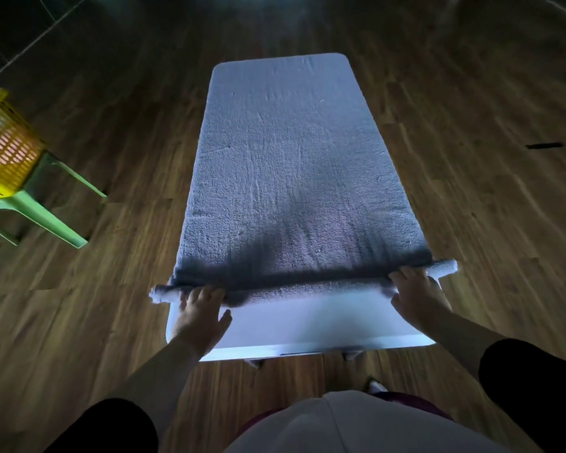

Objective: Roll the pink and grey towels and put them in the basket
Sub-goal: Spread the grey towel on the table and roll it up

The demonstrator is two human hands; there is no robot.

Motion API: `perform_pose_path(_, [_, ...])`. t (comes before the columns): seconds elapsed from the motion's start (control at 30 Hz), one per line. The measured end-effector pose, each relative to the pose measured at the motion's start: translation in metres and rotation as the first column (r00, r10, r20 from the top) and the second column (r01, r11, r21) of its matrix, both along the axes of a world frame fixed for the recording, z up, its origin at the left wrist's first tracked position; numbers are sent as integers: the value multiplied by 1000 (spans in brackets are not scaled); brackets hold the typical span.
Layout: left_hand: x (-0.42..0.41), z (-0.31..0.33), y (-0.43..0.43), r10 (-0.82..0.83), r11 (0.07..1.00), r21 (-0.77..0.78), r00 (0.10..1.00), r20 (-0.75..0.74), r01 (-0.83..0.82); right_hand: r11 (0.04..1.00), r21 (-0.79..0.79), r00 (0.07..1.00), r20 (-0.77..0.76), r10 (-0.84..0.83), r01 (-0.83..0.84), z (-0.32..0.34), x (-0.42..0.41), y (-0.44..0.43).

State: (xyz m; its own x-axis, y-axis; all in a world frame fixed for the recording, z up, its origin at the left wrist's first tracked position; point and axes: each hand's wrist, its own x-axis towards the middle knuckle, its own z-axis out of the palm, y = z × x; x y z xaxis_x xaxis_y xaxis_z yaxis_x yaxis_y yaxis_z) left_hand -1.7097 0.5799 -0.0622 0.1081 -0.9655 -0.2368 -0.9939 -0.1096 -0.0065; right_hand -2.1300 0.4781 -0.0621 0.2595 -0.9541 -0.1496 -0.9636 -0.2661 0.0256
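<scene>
Yellow basket (4, 152), green stool (36, 207) — left of grey towel (291, 158)

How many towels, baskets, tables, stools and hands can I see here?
grey towel: 1
yellow basket: 1
white table: 1
green stool: 1
hands: 2, the left hand and the right hand, both on the towel's rolled end
Total: 6
Something pink shows through the basket wall; I cannot tell what it is.
</scene>
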Motion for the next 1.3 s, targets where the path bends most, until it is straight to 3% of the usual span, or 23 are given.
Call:
perform_pose_path(0.17, [19,11,-7,20,999,-43,999,-28,-21,1000,-15,997,-77,2,-3,7,1,-7])
perform_pose_path(0.27, [28,21,-13,29,999,15,999,-38,-28,999,30,995,-97,32,-29,10,3,-8])
perform_pose_path(0.47, [47,22,-22,91,992,85,996,-16,-89,964,251,995,13,-100,94,20,5,-11])
perform_pose_path(0.57, [42,22,-22,115,990,-91,991,70,-109,969,28,968,-47,-245,247,37,15,-6])
perform_pose_path(0.6, [38,22,-23,82,989,-127,995,50,-75,959,-37,959,-9,-283,282,38,18,-4])
perform_pose_path(0.67, [30,19,-21,-42,987,-156,999,21,45,949,3,930,200,-309,315,32,20,-1])
perform_pose_path(0.73, [23,15,-19,-110,983,-144,994,25,112,949,134,888,338,-313,284,22,23,7])
perform_pose_path(0.8, [17,14,-15,-128,986,-107,991,41,131,962,200,921,306,-240,184,12,24,17])
perform_pose_path(0.87, [16,10,-15,-129,983,-120,990,64,136,976,185,958,240,-159,116,5,22,22])
perform_pose_path(1.07, [14,13,-33,-64,992,-98,990,124,77,973,97,926,301,-228,208,6,26,0])
perform_pose_path(1.13, [11,16,-38,31,989,-149,996,81,-19,972,12,924,308,-226,234,7,27,-10])
perform_pose_path(1.2, [9,17,-39,84,980,-179,996,-29,-88,966,29,904,347,-251,257,10,27,-19])
perform_pose_path(1.3, [7,12,-28,-44,992,-122,996,-78,34,987,99,943,297,-150,125,3,20,-22])
